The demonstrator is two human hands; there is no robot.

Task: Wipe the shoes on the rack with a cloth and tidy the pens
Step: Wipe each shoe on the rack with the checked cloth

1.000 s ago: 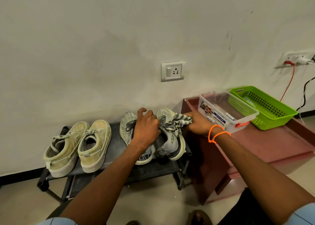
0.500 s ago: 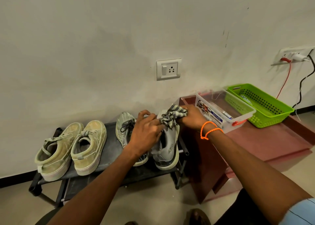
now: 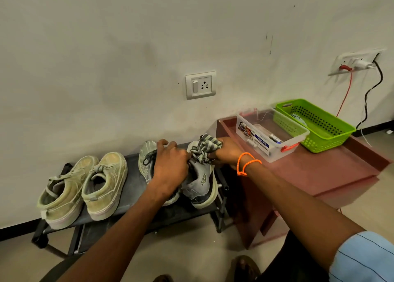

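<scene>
My right hand (image 3: 223, 151), bunching the striped grey cloth (image 3: 204, 149), has slid from the grey sneaker's (image 3: 200, 181) side to its toe; my left hand (image 3: 170, 166) grips that sneaker: wiping continues.

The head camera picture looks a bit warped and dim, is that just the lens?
Head view: yes, the wide-angle lens bows the wall's edges; soft indoor light casts shadow under the shoe rack; the right hand gripping the striped cloth stays fairly sharp.

The left hand (image 3: 170, 166) hides the grey shoe's (image 3: 200, 181) opening (laces too).
</scene>
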